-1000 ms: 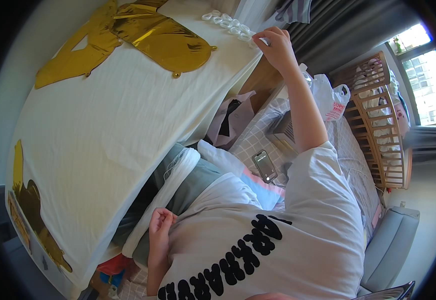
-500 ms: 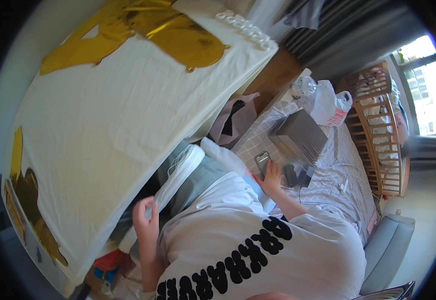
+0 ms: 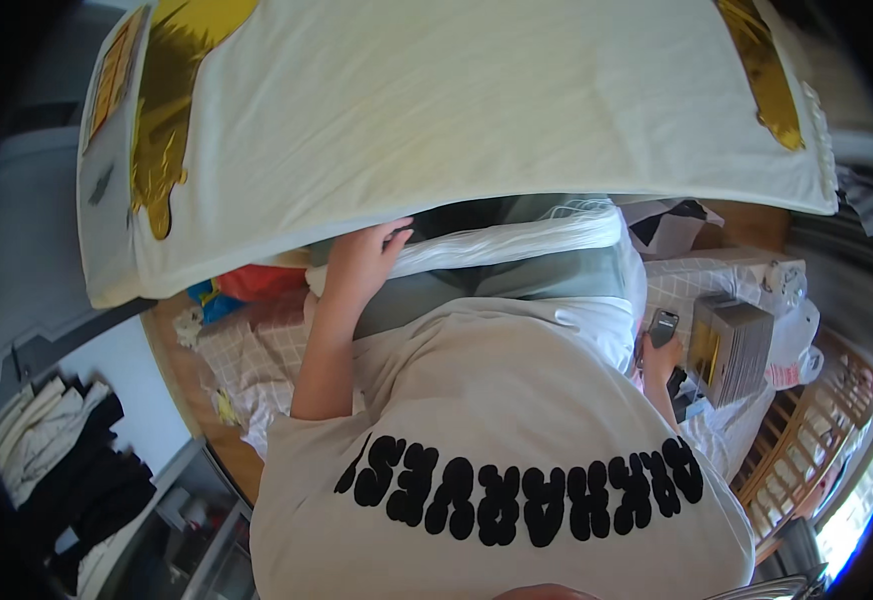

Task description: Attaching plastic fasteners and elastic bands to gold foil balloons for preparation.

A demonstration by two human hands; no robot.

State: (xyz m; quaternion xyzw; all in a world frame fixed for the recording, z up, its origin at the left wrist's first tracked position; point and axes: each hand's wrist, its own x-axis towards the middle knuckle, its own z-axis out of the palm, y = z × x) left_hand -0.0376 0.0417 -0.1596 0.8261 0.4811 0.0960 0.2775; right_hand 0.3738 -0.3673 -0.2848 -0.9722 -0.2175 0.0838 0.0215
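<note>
My left hand [image 3: 359, 265] is at the front edge of the cream-covered table, beside a long bundle of white cords [image 3: 497, 245] lying across my lap. Its fingers are slightly apart, and nothing shows between them. Out to the right, my right hand [image 3: 663, 356] is closed round the lower end of a dark smartphone [image 3: 664, 325] whose screen is lit. Shiny gold foil pieces [image 3: 169, 110] lie at the left of the cream tabletop [image 3: 477, 110], with another gold foil piece [image 3: 769, 80] at its right.
Beside the phone, a grey box-shaped stack [image 3: 732, 345] stands on the checked bedding [image 3: 657, 282]. A white plastic bag [image 3: 795, 325] and a wooden crib [image 3: 817, 430] are farther right. Folded clothes [image 3: 77, 470] and a glass-fronted cabinet [image 3: 197, 530] stand at left.
My view has swung round to the left, bringing the tabletop across the front. The right hand, earlier touching the phone on the bedding, now grips it. The left hand's fingers have straightened somewhat.
</note>
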